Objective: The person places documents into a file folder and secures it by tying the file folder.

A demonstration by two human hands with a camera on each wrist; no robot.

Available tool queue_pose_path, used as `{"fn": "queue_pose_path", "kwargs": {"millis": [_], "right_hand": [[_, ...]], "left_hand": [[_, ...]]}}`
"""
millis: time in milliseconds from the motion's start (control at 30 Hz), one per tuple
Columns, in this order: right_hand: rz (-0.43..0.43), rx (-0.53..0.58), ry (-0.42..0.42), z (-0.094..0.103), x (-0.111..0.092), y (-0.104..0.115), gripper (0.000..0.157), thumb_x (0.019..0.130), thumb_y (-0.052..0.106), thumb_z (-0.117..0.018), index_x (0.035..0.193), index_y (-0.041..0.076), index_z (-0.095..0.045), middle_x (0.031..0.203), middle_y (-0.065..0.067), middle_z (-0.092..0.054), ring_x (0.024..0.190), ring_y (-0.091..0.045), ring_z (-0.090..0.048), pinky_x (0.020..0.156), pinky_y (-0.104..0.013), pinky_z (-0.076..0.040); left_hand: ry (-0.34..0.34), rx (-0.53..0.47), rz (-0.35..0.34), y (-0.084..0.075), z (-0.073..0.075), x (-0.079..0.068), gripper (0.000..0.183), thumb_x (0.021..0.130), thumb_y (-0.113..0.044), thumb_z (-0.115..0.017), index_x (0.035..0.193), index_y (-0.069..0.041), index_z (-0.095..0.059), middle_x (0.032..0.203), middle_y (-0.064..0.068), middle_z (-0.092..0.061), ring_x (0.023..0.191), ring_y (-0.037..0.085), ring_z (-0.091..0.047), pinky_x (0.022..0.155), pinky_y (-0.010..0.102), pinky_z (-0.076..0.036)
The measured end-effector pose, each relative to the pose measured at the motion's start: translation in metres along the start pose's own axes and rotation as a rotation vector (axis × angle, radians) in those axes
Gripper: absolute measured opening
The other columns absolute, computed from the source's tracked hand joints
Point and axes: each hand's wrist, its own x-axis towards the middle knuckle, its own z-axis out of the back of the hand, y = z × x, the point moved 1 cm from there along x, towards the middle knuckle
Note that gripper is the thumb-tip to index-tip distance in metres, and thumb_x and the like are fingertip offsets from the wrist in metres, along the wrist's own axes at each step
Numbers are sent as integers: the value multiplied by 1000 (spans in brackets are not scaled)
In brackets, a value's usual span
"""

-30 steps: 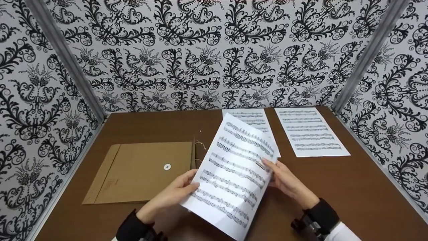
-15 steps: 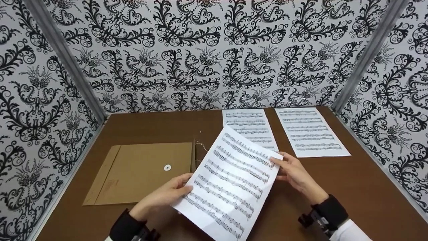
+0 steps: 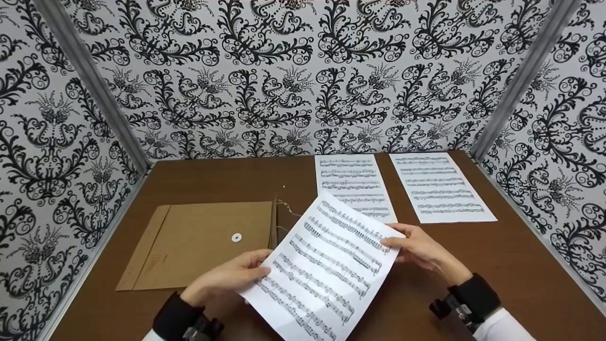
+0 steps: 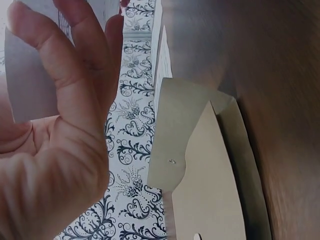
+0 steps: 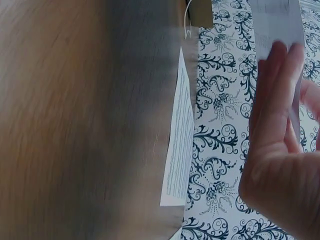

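A sheet of music (image 3: pixel 322 270) is held up, tilted, between both hands in the head view. My left hand (image 3: pixel 234 274) pinches its left edge, thumb on the printed face and fingers behind. At the upper right edge, my right hand (image 3: pixel 421 248) pinches the same sheet, thumb on top. The left wrist view shows the left hand (image 4: pixel 65 95) with its fingers behind the paper (image 4: pixel 30 75). In the right wrist view, fingers of the right hand (image 5: pixel 280 120) lie along the back of the paper (image 5: pixel 277 22).
A brown string-tie envelope (image 3: pixel 199 246) with a white button (image 3: pixel 236 237) lies at the left, its open flap (image 4: pixel 172 135) seen in the left wrist view. Two music sheets lie at the back: a partly covered one (image 3: pixel 348 173) and a right one (image 3: pixel 440 189). Patterned walls (image 3: pixel 303 76) enclose the brown table (image 3: pixel 511 265).
The held sheet has come down toward the person and tilted flatter, showing more of the back sheet. My right hand has moved right and slightly down; the left shifted slightly left.
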Motion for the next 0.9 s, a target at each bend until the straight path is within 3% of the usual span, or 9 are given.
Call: {"fn": "queue_pose_path", "kwargs": {"millis": [133,367,667,900], "right_hand": [[-9,-54,52,-2,-1,0,58,97,11,-66,147,-9,-44,99,3,-77,83,-13,-77,68,-29,-63],[-5,-132,101,-3,0,-2,45,99,16,-67,137,-4,-55,94,3,-78,76,-10,-75,56,-21,-56],[28,-56,147,1,-3,-6,29,99,8,-65,127,1,-62,98,1,-80,83,-13,-78,60,-19,-58],[39,-15,102,3,-6,-9,32,99,7,-64,130,1,-62,100,2,-79,83,-11,-77,61,-17,-56]], "left_hand": [[10,28,12,0,1,1,44,105,-8,-47,147,2,-44,117,21,-71,88,14,-75,73,27,-63],[32,28,9,3,4,3,43,105,-9,-48,147,2,-45,118,22,-72,89,16,-76,75,29,-63],[-5,16,2,8,7,6,42,105,-9,-49,145,2,-49,112,14,-75,87,14,-76,75,28,-63],[-78,18,-26,8,9,6,40,103,-9,-53,139,6,-51,109,17,-75,83,10,-74,71,25,-61]]}}
